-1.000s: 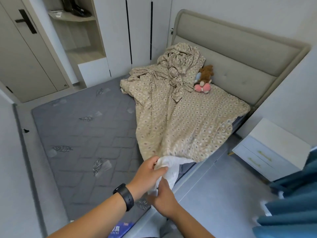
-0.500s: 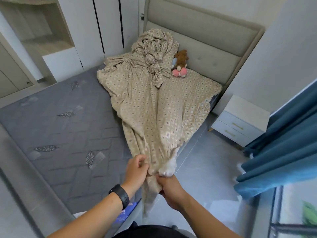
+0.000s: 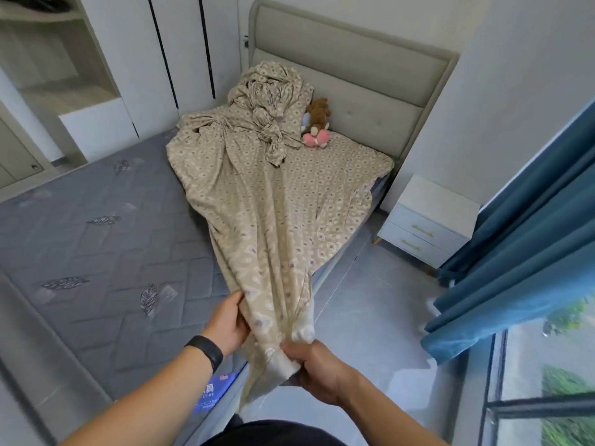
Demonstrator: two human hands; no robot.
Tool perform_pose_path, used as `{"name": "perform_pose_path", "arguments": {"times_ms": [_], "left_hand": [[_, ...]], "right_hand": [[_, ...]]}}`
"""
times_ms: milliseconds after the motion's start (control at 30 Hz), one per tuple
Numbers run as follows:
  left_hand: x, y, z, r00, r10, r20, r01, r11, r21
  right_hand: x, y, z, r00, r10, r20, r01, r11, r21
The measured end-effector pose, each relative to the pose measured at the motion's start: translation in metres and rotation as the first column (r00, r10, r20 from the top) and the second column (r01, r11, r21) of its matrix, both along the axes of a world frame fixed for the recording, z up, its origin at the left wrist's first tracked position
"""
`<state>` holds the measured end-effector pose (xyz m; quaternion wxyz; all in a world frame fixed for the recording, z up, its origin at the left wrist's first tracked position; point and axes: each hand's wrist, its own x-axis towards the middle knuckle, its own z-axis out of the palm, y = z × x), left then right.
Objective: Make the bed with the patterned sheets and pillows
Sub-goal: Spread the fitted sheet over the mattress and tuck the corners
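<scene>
A beige patterned sheet (image 3: pixel 273 207) lies stretched from the headboard end of the grey mattress (image 3: pixel 96 239) down to my hands at the bed's near corner. Its far part is bunched and knotted in a heap (image 3: pixel 267 104) against the headboard. My left hand (image 3: pixel 229 323) grips the sheet's left side, a black band on the wrist. My right hand (image 3: pixel 317 370) grips the gathered corner of the sheet, whose white underside shows. A patterned pillow (image 3: pixel 297 115) is partly hidden under the heap.
Stuffed toys (image 3: pixel 317 123) sit by the padded headboard (image 3: pixel 347 75). A white nightstand (image 3: pixel 428 220) stands right of the bed. Blue curtains (image 3: pixel 521 226) and a window fill the right edge. White wardrobes (image 3: pixel 135 66) line the far side.
I have stepped back along the bed's right side, pulling the sheet's corner toward me. The sheet now stretches longer and narrower. My right hand has shifted lower on the gathered corner.
</scene>
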<state>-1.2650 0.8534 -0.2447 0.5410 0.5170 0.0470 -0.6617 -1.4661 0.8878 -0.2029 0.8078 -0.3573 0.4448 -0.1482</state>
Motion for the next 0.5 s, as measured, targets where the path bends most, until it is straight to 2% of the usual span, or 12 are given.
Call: {"name": "perform_pose_path", "arguments": {"times_ms": [133, 200, 300, 367, 433, 500], "left_hand": [[-0.009, 0.023, 0.000, 0.972, 0.130, 0.194, -0.139, 0.990, 0.035], [-0.015, 0.043, 0.002, 0.948, 0.135, 0.288, -0.153, 0.987, 0.042], [-0.029, 0.076, 0.006, 0.929, 0.104, 0.356, -0.132, 0.990, 0.057], [-0.031, 0.101, 0.004, 0.924, 0.113, 0.366, -0.150, 0.986, 0.075], [-0.028, 0.116, 0.004, 0.915, 0.100, 0.391, -0.145, 0.985, 0.089], [-0.019, 0.147, 0.002, 0.904, 0.141, 0.404, -0.191, 0.978, 0.087]], "right_hand": [[-0.018, 0.011, -0.014, 0.984, -0.149, -0.093, 0.146, 0.989, -0.030], [-0.025, 0.009, -0.018, 0.981, -0.183, -0.069, 0.181, 0.983, -0.039], [-0.025, 0.009, -0.018, 0.979, -0.204, 0.014, 0.204, 0.979, 0.029], [-0.022, 0.014, -0.022, 0.988, -0.152, 0.028, 0.150, 0.987, 0.063], [-0.015, 0.019, -0.027, 0.997, -0.030, 0.070, 0.026, 0.998, 0.055], [-0.001, 0.044, -0.035, 0.977, 0.195, 0.088, -0.197, 0.980, 0.013]]}}
